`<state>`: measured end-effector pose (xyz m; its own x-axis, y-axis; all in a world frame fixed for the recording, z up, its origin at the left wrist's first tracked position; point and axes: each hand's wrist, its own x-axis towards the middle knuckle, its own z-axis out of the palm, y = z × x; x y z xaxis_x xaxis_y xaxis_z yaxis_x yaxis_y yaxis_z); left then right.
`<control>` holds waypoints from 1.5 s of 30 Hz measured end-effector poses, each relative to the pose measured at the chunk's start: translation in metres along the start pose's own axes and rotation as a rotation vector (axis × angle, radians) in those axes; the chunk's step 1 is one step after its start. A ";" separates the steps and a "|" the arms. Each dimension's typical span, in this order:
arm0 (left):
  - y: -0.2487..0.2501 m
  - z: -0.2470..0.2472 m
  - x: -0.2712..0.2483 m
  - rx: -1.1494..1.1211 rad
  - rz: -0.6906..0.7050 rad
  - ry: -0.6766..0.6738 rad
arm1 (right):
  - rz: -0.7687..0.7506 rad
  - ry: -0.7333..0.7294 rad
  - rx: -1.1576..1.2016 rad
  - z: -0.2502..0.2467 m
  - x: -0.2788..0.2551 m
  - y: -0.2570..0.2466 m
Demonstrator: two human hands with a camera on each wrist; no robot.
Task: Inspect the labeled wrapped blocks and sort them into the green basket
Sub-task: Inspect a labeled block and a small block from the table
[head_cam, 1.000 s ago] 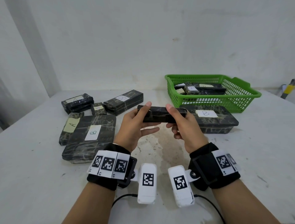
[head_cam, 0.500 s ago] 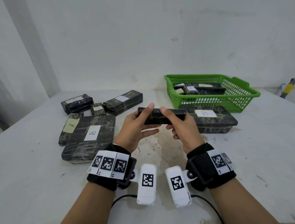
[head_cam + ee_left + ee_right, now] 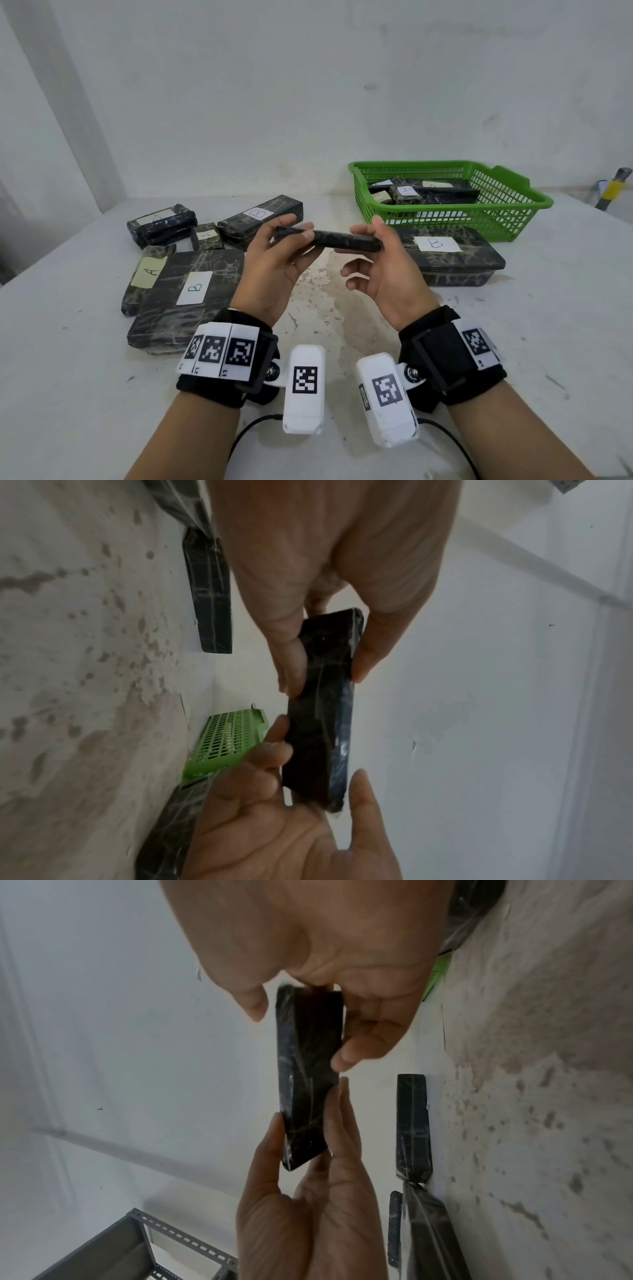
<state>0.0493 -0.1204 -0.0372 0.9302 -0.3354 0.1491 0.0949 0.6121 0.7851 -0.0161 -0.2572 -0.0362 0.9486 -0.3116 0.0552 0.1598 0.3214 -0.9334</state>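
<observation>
Left hand and right hand each pinch one end of slim black film-wrapped block, held mid-frame above worktop. Green plastic basket upper right. Block likely stiff, light, slippery; grip ends firmly.

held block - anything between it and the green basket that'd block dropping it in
Nothing visible blocks it. The held block, gripped by the left hand and right hand, is above the table. The big B block lies in front of the green basket but sits low, easily cleared.
</observation>
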 end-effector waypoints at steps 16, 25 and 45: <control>-0.002 -0.006 0.003 -0.023 -0.163 -0.117 | -0.232 -0.219 0.142 0.000 -0.006 -0.002; 0.000 -0.001 -0.008 0.284 -0.031 -0.378 | -0.126 -0.244 0.129 0.004 -0.005 0.002; -0.003 0.000 -0.008 0.308 0.113 -0.249 | -0.132 -0.199 0.033 0.010 -0.012 0.003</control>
<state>0.0411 -0.1195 -0.0406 0.8106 -0.4649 0.3562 -0.1488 0.4247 0.8930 -0.0246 -0.2434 -0.0359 0.9534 -0.1719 0.2480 0.2921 0.3191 -0.9016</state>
